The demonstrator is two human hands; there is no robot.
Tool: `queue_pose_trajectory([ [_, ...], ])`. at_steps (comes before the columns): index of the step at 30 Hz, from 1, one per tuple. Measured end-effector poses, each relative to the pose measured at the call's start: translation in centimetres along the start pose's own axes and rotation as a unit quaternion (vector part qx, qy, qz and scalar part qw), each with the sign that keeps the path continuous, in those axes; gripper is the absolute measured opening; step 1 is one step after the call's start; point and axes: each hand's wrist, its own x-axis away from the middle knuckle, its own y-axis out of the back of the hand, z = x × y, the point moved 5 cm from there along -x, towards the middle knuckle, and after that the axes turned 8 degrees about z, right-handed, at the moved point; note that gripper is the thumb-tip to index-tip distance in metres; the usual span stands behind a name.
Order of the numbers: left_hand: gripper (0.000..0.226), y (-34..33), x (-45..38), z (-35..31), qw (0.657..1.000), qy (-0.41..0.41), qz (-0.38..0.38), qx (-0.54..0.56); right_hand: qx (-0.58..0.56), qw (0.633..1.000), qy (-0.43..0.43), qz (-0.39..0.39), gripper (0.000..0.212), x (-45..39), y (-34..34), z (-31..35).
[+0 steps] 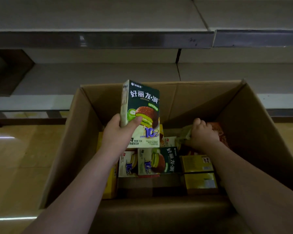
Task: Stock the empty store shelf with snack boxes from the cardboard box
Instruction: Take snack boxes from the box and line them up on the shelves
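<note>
Gripping a green snack box (140, 114) upright, left hand (120, 134); right hand (202, 134) fingers clutch a half-hidden pack (184, 135).

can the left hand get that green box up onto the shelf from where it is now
Probably yes. The left hand grips the green snack box upright, already lifted above the cardboard box, and nothing visible stands between it and the bare shelf behind.

Dim light — glossy tan floor (15, 166)

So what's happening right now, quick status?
Left hand holds green snack box upright above cardboard box. Right hand grips another pack inside. Shelf unobstructed.
</note>
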Motion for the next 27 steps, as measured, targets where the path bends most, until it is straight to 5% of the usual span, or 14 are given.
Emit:
queue_pose_trajectory([
  [3,0.019,0.4,0.6,-2.4,0.995,-0.065,-0.011,0.075,-0.139,0.990,0.020,0.030,0.086,0.8,4.2,0.6],
  [6,0.034,0.9,0.9,-4.0,0.983,-0.098,-0.024,0.156,-0.342,0.936,0.047,0.064,0.066,2.9,8.7,0.3],
  [8,0.036,1.3,0.8,-4.4,0.973,-0.107,-0.028,0.202,-0.532,0.839,0.081,0.086,0.047,4.9,10.5,-0.3],
  [10,0.036,1.6,0.6,-4.7,0.966,-0.101,-0.023,0.237,-0.699,0.699,0.109,0.105,0.034,7.0,11.6,-0.8],
  [13,0.034,1.9,0.3,-4.7,0.962,-0.085,-0.017,0.258,-0.816,0.533,0.175,0.137,0.070,8.7,11.6,-0.3],
  [16,0.036,1.7,0.1,-4.9,0.962,-0.072,0.007,0.264,-0.829,0.493,0.216,0.150,0.107,8.4,10.7,1.0],
  [21,0.034,1.4,0.0,-5.1,0.959,-0.078,0.021,0.270,-0.836,0.449,0.255,0.183,0.106,8.5,9.3,3.5],
  [27,0.025,1.2,-0.5,-5.2,0.953,-0.088,0.038,0.287,-0.836,0.448,0.267,0.174,0.108,8.2,9.2,5.0],
])
